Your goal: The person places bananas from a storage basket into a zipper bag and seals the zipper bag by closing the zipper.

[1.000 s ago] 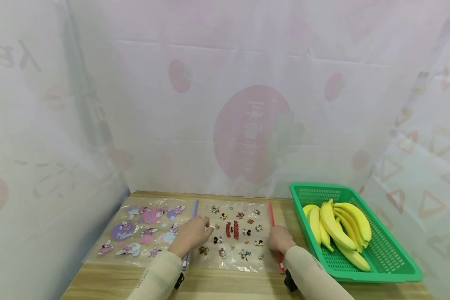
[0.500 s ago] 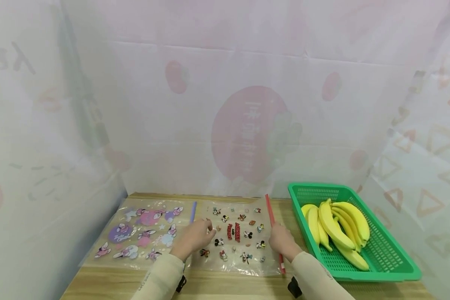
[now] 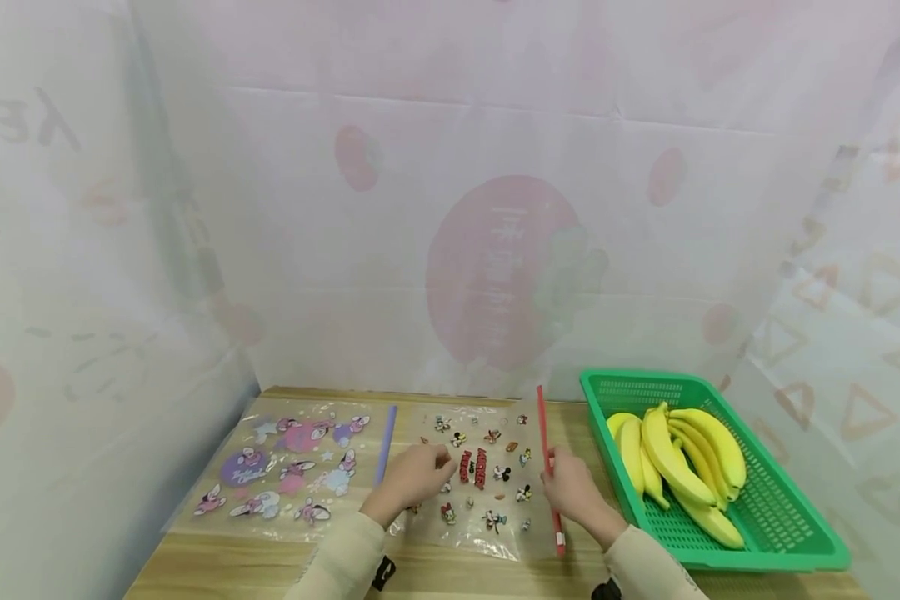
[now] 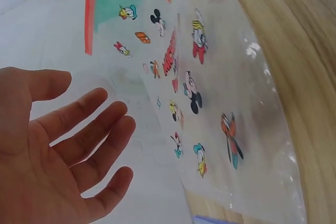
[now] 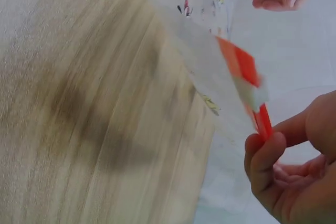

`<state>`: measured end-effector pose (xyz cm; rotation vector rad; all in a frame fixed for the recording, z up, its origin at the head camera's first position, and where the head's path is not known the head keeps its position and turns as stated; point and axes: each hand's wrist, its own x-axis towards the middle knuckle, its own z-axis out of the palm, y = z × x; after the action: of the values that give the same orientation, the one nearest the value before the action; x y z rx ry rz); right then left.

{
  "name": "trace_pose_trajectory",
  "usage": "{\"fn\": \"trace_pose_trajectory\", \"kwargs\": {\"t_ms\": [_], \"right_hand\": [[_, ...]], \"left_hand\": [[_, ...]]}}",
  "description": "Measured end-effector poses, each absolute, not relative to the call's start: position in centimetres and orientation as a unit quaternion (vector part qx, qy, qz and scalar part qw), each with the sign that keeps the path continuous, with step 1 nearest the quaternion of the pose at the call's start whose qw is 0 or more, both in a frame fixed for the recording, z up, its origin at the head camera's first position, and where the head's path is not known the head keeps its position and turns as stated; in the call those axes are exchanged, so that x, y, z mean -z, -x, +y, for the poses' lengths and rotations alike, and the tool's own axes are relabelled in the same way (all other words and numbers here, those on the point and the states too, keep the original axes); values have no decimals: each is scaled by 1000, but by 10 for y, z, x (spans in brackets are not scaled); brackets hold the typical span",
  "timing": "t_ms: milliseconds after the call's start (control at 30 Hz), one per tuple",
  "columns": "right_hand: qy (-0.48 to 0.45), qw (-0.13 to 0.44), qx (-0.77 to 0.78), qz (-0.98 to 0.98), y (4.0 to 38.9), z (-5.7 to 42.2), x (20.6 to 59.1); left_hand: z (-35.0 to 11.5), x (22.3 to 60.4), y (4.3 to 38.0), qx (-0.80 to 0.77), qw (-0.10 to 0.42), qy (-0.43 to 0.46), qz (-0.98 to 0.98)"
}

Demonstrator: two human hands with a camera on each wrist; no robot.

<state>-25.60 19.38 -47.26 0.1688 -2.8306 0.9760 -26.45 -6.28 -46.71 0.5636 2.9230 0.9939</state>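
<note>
A person's right hand (image 3: 570,487) pinches the red strip (image 3: 543,425) along one side of a clear, cartoon-printed bag (image 3: 502,529) at the middle of a wood-grained surface (image 3: 450,575), holding that side clear of the wood. The left hand (image 3: 414,477), well apart from the right, is empty, its fingers loosely bent and spread over the bag's other side. The stiff strip probably offers a firmer hold than the limp film, which would explain the grip there. A second clear bag (image 3: 292,467), printed in pink and purple, lies flat toward the surface's left rear corner, its purple strip (image 3: 386,442) beside the first bag; spread out so, it likely leaves its strip easy to reach. Near the right edge stands a green basket (image 3: 765,560) holding yellow bananas (image 3: 675,462), placed, it seems, within reach of the right hand yet off the film. Whether the bag's mouth is parted cannot be told.
</note>
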Motion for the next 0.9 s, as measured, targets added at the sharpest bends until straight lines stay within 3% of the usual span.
{"fn": "trace_pose_trajectory", "kwargs": {"t_ms": [367, 600, 900], "right_hand": [[-128, 77, -367, -918, 250, 182, 474], [-166, 76, -358, -915, 242, 175, 476], [-224, 75, -334, -913, 238, 167, 481]], "left_hand": [[-32, 466, 276, -483, 36, -146, 863], [-17, 470, 281, -542, 69, -125, 828], [-9, 464, 283, -569, 76, -85, 814]]}}
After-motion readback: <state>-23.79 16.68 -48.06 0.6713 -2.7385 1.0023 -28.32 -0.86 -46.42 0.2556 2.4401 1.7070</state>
